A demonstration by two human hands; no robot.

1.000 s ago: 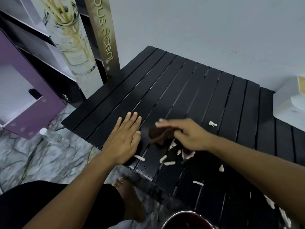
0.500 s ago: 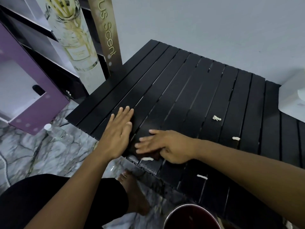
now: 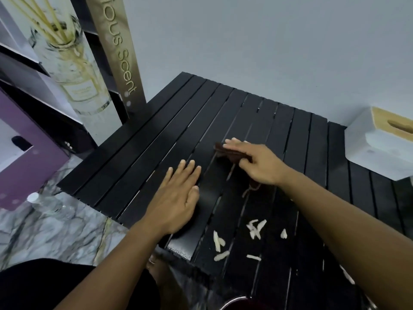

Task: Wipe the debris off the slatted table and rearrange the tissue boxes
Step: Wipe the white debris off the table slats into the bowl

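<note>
A black slatted table (image 3: 156,153) fills the middle of the view. My right hand (image 3: 257,163) presses a dark brown cloth (image 3: 230,153) onto the slats near the table's centre. My left hand (image 3: 176,198) lies flat and open on the slats beside it, close to the near left edge. Several pale scraps of debris (image 3: 254,229) lie on the slats nearer to me, below my right forearm. A white tissue box (image 3: 375,148) with a tan top stands at the right edge of the table.
A tall printed display board (image 3: 89,86) leans against the table's far left corner. A purple box (image 3: 29,153) and a plastic bottle (image 3: 47,204) sit on the marble floor at left. A round red-rimmed container (image 3: 237,304) is just below the table's near edge.
My right hand has carried the cloth from the near edge back out toward the table's centre. More scraps now show near the front edge. My left hand stays flat.
</note>
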